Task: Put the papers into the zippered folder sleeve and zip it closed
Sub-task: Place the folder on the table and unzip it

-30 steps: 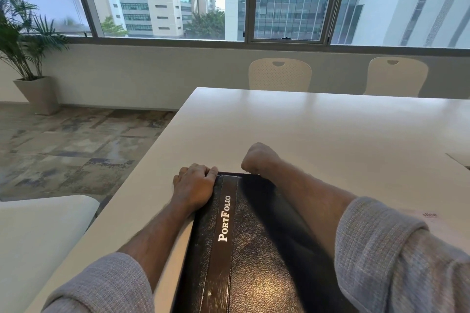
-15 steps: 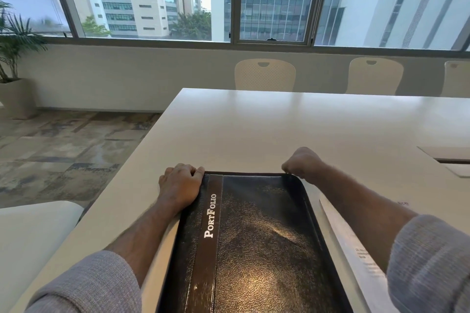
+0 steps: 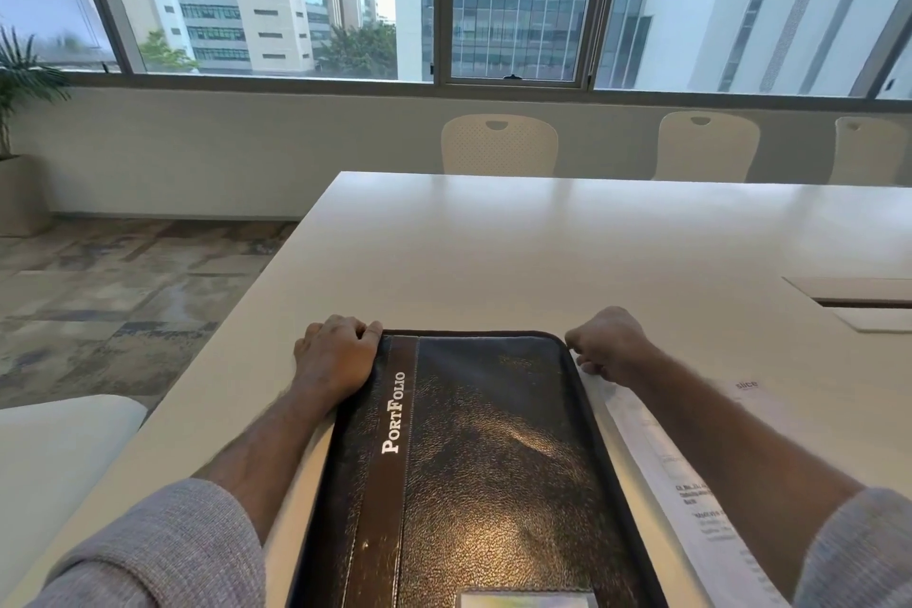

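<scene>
A black leather zippered folder [image 3: 493, 459] with a brown band reading "PortFolio" lies closed and flat on the white table [image 3: 543, 252] in front of me. My left hand [image 3: 335, 360] grips its far left corner, fingers curled over the edge. At the far right corner my right hand [image 3: 607, 346] is curled into a fist against the zipper track. It seems to pinch the zipper pull, which the fingers hide. Printed papers [image 3: 656, 459] lie on the table just right of the folder, partly under my right forearm.
A recessed cable hatch [image 3: 858, 299] sits in the table at the right. Cream chairs [image 3: 498, 146] [image 3: 708, 146] stand along the far side. A white seat [image 3: 59, 449] is at my left, and a potted plant [image 3: 19, 79] stands by the window.
My right fist has travelled rightward along the folder's far edge, from near the brown band to the far right corner. My left hand has stayed on the far left corner.
</scene>
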`<state>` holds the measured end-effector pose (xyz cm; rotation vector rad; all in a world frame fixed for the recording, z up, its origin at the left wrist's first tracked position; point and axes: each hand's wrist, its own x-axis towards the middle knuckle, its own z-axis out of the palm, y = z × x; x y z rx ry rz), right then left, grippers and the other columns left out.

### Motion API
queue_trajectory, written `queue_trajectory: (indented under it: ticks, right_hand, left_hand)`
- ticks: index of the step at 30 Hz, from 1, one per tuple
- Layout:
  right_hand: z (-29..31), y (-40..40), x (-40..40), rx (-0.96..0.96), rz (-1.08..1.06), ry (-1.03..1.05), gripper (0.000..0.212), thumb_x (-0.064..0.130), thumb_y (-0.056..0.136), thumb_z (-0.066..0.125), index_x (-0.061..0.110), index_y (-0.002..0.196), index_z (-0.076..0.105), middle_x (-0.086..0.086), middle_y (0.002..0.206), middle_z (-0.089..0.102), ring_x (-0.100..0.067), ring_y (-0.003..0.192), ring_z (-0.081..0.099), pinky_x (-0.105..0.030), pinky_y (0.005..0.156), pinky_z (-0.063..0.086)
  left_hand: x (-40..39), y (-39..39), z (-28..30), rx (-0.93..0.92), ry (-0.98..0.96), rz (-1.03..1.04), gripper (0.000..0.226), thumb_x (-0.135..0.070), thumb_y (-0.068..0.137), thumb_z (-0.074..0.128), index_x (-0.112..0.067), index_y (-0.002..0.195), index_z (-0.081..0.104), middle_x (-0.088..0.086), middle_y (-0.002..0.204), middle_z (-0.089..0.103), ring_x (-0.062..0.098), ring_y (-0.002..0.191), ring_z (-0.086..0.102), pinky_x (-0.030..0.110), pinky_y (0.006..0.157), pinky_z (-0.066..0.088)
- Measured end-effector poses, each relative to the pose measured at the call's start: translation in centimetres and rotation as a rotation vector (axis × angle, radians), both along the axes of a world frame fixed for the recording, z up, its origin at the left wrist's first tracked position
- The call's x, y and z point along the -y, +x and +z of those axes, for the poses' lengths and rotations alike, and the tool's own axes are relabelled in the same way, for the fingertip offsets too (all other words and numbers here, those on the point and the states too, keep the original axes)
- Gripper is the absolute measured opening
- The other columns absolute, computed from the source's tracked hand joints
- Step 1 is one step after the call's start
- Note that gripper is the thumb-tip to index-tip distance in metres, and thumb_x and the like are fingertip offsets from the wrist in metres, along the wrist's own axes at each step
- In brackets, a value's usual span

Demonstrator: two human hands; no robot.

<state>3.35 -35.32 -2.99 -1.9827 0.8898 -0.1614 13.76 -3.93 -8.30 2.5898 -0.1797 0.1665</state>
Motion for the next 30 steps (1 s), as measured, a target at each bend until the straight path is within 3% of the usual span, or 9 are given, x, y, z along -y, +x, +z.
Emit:
queue_trajectory:
  ticks: [4,9,14,20,26,30]
  right_hand:
    - [1.0,-0.8,-0.3,0.029,0.107,-0.125,0.011,-0.009,0.073,0.070,-0.010,0.063,0.066,-0.019,0.056,0.059,-0.022,0.041,0.050,-0.023,0.040,0.036]
    - [1.9,-2.7,0.4,0.028,0.372,-0.150,0.007,-0.002,0.086,0.066,-0.004,0.085,0.072,-0.018,0.075,0.069,-0.015,0.053,0.054,-0.022,0.044,0.044]
    - [1.5,-4.0,0.8,0.021,0.596,-0.352,0.009,0.007,0.085,0.071,0.006,0.090,0.077,-0.007,0.081,0.074,-0.013,0.067,0.062,-0.019,0.056,0.050]
    - [0.2,-5.1,0.4,0.115,0.542,-0.631,0.013,0.008,0.089,0.065,0.010,0.088,0.078,-0.003,0.084,0.075,-0.010,0.071,0.064,-0.023,0.067,0.046]
    - [-0.2,-8.0,0.0,0.161,0.554,-0.690,0.014,0.012,0.089,0.064,0.011,0.087,0.078,-0.001,0.085,0.075,-0.011,0.071,0.064,-0.028,0.070,0.053]
    - [-0.5,-10.1,-0.4,0.195,0.565,-0.718,0.014,0.012,0.089,0.064,0.011,0.087,0.078,0.002,0.083,0.070,-0.012,0.073,0.061,-0.020,0.067,0.044]
  left_hand:
    - [0.1,0.0,0.0,0.007,0.009,0.014,0.037,-0.056,0.096,0.037,-0.028,0.093,0.061,0.001,0.109,0.061,0.025,0.108,0.048,0.046,0.093,0.033]
    - [0.1,-0.1,0.2,0.018,0.019,0.026,0.042,-0.056,0.095,0.037,-0.026,0.097,0.067,0.003,0.111,0.063,0.028,0.109,0.050,0.045,0.093,0.034]
    - [0.1,-0.1,0.3,0.012,0.024,0.024,0.043,-0.056,0.095,0.038,-0.025,0.098,0.067,0.004,0.112,0.063,0.029,0.110,0.050,0.046,0.094,0.034]
    - [0.2,-0.2,0.5,0.004,0.027,0.027,0.044,-0.055,0.096,0.037,-0.024,0.100,0.068,0.006,0.117,0.063,0.031,0.115,0.048,0.047,0.097,0.032]
    - [0.3,-0.3,0.6,-0.002,0.027,0.031,0.044,-0.055,0.096,0.037,-0.023,0.102,0.068,0.007,0.120,0.062,0.031,0.118,0.047,0.047,0.097,0.031]
    - [0.2,-0.3,0.6,-0.003,0.033,0.034,0.045,-0.055,0.096,0.038,-0.023,0.105,0.068,0.008,0.121,0.062,0.032,0.117,0.047,0.047,0.097,0.032]
